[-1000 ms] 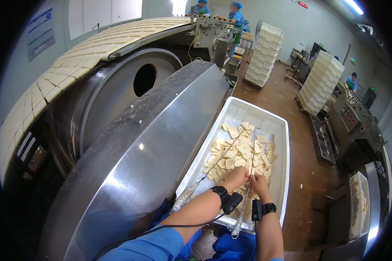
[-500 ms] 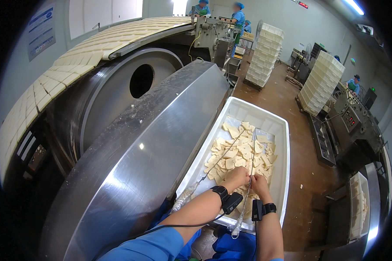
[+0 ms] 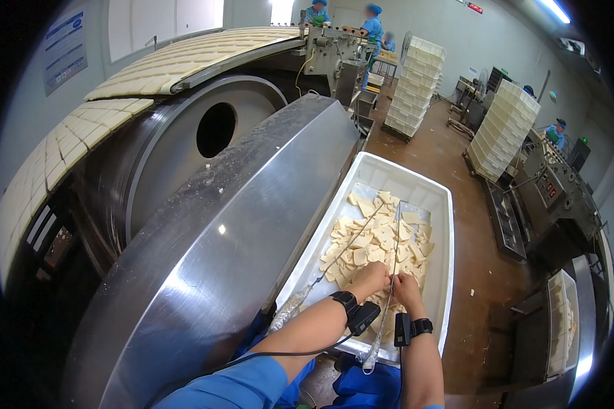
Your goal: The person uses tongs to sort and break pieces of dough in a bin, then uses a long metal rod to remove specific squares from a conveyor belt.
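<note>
Both my hands are over a white plastic bin (image 3: 445, 232) holding a heap of pale, broken flat pieces (image 3: 363, 238). My left hand (image 3: 370, 278) is closed, its fingertips pinched together. Close against it, my right hand (image 3: 407, 290) is closed too, fingertips meeting the left ones. A thin metal rod (image 3: 397, 235) with a wrapped handle (image 3: 371, 360) runs lengthwise past the fingertips. I cannot tell what the fingers pinch. A second thin rod (image 3: 344, 249) with a wrapped handle (image 3: 290, 310) lies slanted over the pieces, left of my hands.
A steel housing (image 3: 252, 198) and a large drum (image 3: 150, 163) stand at left, with pale slabs (image 3: 198, 58) on the belt above. Stacked white crates (image 3: 416, 85) and another crate stack (image 3: 503, 129) stand on the brown floor (image 3: 484, 300). Workers (image 3: 373, 31) stand farther back.
The drum's hole has shifted slightly left. On the belt, the upper slab sheet has drawn apart from the lower slabs. My hands have barely moved.
</note>
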Demonstrator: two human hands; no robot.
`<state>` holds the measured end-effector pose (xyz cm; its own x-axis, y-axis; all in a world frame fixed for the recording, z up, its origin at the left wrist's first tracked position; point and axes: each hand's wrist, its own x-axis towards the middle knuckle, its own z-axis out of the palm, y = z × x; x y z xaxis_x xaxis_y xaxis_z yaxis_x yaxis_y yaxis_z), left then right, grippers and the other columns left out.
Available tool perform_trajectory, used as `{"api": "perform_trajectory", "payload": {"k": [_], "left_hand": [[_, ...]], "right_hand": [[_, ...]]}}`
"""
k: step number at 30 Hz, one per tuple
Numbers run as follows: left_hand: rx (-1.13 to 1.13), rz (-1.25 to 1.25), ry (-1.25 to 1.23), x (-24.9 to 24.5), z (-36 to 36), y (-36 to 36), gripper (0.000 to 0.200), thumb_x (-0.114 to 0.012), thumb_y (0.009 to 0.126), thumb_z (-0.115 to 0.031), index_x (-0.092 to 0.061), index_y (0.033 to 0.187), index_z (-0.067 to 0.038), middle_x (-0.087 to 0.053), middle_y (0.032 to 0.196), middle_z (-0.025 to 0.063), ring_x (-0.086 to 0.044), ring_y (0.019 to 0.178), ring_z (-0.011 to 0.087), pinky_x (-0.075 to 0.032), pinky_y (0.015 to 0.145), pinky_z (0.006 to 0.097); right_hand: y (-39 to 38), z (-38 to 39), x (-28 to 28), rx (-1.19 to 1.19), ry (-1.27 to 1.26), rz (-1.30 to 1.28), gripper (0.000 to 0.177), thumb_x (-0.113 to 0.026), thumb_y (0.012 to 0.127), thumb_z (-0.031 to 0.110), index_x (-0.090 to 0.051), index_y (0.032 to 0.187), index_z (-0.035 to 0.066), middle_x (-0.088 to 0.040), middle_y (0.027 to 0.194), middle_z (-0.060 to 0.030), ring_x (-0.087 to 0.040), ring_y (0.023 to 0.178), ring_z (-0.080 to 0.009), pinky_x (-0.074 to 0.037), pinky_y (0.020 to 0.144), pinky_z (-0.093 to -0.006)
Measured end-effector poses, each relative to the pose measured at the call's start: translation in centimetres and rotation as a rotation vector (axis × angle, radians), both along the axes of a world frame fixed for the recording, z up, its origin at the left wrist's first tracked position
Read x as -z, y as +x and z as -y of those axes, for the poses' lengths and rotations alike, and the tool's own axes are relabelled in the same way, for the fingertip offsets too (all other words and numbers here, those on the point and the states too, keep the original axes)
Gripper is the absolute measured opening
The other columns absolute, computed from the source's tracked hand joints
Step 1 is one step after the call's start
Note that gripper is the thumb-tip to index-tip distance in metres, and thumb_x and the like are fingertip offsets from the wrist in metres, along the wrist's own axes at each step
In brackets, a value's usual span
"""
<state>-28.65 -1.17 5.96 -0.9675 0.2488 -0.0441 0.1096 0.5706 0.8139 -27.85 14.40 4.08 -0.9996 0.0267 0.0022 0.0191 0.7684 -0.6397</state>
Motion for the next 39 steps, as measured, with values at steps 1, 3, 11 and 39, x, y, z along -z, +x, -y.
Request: {"api": "perform_trajectory", "payload": {"k": [1, 3, 11, 39], "left_hand": [[0.000, 0.002, 0.002, 0.1, 0.0, 0.0, 0.016, -0.064, 0.067, -0.023, -0.067, 0.077, -0.010, -0.065, 0.078, 0.0157, -0.063, 0.076, 0.0312, -0.050, 0.067, 0.0386], [0.003, 0.008, -0.002, 0.2, 0.0, -0.2, 0.016, -0.065, 0.067, -0.022, -0.068, 0.077, -0.010, -0.065, 0.079, 0.0158, -0.064, 0.076, 0.0311, -0.050, 0.067, 0.0384], [-0.009, -0.019, 0.002, -0.4, 0.2, 0.2, 0.015, -0.066, 0.065, -0.020, -0.070, 0.078, -0.012, -0.065, 0.079, 0.0156, -0.064, 0.077, 0.0307, -0.051, 0.070, 0.0376], [-0.083, -0.065, 0.098, 0.2, 0.2, 0.3, 0.009, -0.063, 0.070, -0.013, -0.066, 0.079, -0.011, -0.065, 0.080, 0.0125, -0.063, 0.080, 0.0287, -0.049, 0.071, 0.0368]], "right_hand": [[0.0, 0.0, 0.0, 0.004, -0.007, 0.000, 0.031, -0.052, 0.083, 0.025, -0.062, 0.077, -0.003, -0.060, 0.071, -0.0238, -0.059, 0.067, -0.0371, -0.046, 0.063, -0.0419], [0.0, 0.1, -0.1, 0.004, -0.008, 0.006, 0.031, -0.052, 0.083, 0.025, -0.063, 0.077, -0.003, -0.060, 0.071, -0.0238, -0.059, 0.067, -0.0369, -0.046, 0.063, -0.0417], [-0.1, -0.2, 0.4, 0.003, -0.061, 0.023, 0.029, -0.051, 0.082, 0.023, -0.064, 0.078, -0.002, -0.060, 0.071, -0.0233, -0.060, 0.067, -0.0354, -0.047, 0.064, -0.0406], [-0.1, -0.2, 0.7, -0.015, -0.038, -0.083, 0.022, -0.060, 0.082, 0.017, -0.059, 0.070, -0.002, -0.057, 0.054, -0.0073, -0.055, 0.047, -0.0139, -0.042, 0.045, -0.0283]]}}
